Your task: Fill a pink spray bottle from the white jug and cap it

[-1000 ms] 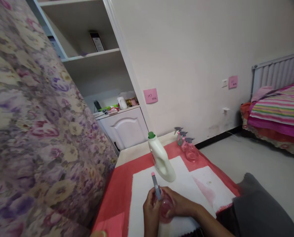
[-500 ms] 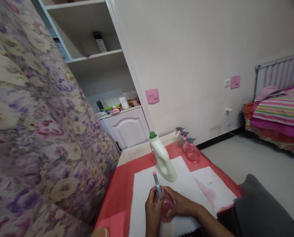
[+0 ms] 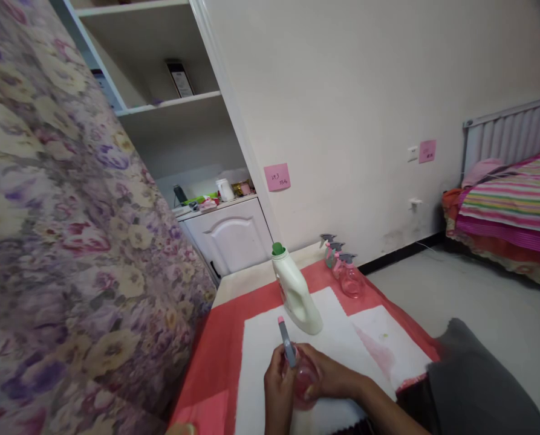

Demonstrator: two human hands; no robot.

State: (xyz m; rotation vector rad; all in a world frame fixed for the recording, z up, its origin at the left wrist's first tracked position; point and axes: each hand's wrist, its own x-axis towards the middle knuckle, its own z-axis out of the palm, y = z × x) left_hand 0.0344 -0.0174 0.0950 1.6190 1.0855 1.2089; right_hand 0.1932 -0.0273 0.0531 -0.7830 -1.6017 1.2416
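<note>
Between both hands I hold a clear pink spray bottle (image 3: 306, 380) with a grey trigger head (image 3: 287, 345) and pink nozzle tip, over a white sheet (image 3: 258, 362). My left hand (image 3: 276, 377) is closed about the bottle's neck and spray head. My right hand (image 3: 328, 371) wraps round the bottle's body from the right, with its fingers partly hidden behind it. Just beyond the hands stands a pale green jug (image 3: 297, 296) with a green opening piece at its mouth, touched by neither hand.
Several spray bottles (image 3: 351, 281) stand in a row at the table's far right corner. A stained white sheet (image 3: 390, 344) lies on the red cloth (image 3: 206, 356). A floral curtain (image 3: 92, 241) hangs at left; a cabinet (image 3: 236, 232) is behind, a bed (image 3: 514, 205) far right.
The whole view has shifted slightly, with things sitting a little further left in it. Both hands keep their hold on the spray bottle, with no clear change of grip.
</note>
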